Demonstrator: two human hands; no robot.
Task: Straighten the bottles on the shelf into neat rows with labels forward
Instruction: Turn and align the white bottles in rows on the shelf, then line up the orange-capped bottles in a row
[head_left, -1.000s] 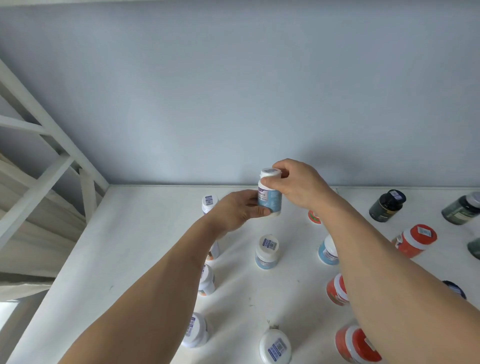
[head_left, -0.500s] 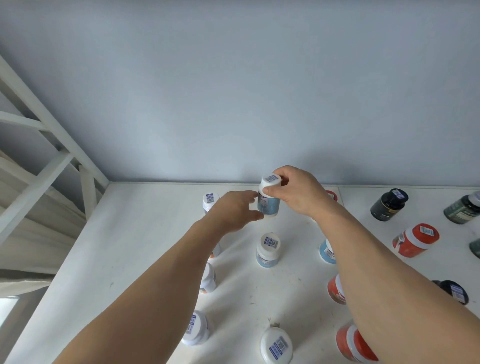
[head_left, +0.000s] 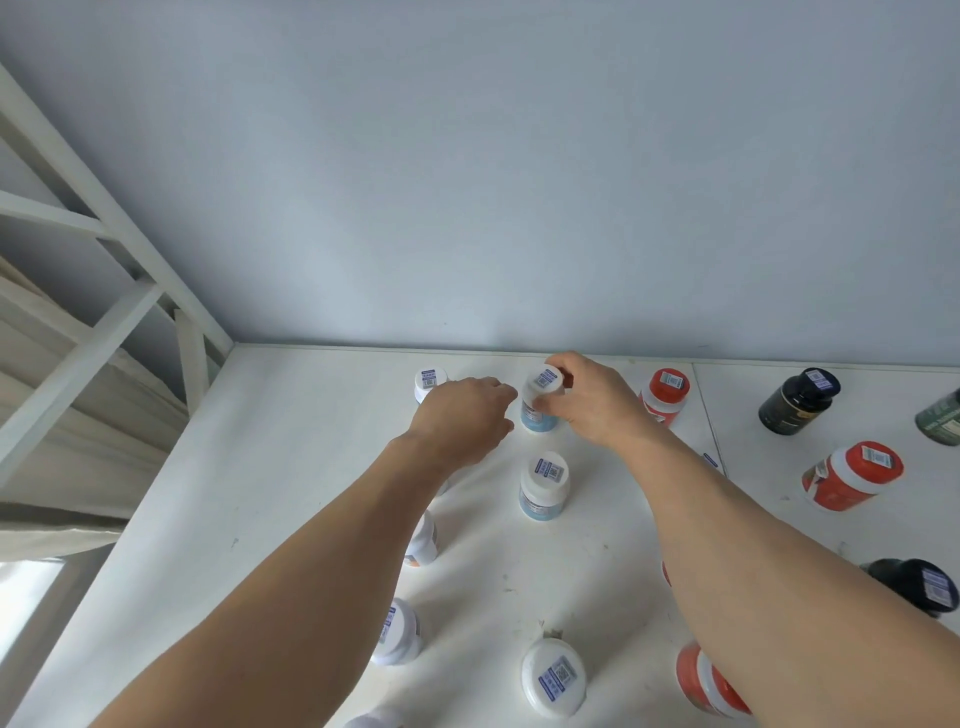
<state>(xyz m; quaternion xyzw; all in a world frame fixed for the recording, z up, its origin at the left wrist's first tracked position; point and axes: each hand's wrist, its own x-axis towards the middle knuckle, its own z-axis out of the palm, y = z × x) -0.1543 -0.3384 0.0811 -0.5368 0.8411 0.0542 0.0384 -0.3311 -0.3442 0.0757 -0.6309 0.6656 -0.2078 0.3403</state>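
A blue-labelled bottle with a white cap (head_left: 540, 400) stands upright near the back of the white shelf (head_left: 291, 467). My right hand (head_left: 592, 402) grips its cap and right side. My left hand (head_left: 462, 421) hovers at its left, fingers loosely curled, holding nothing; whether the fingertips touch the bottle I cannot tell. Another blue bottle (head_left: 544, 486) stands just in front. A white-capped bottle (head_left: 430, 382) stands behind my left hand. A red bottle (head_left: 662, 395) stands right of my right hand.
More white-capped bottles (head_left: 553, 678) stand in columns toward the front, partly hidden by my arms. Red bottles (head_left: 852, 475) and dark bottles (head_left: 800, 392) lie scattered on the right. The grey wall (head_left: 493, 182) backs the shelf; a white frame (head_left: 88, 332) rises at left.
The blue bottle went down and back from the air onto the shelf. My left hand slid off its side.
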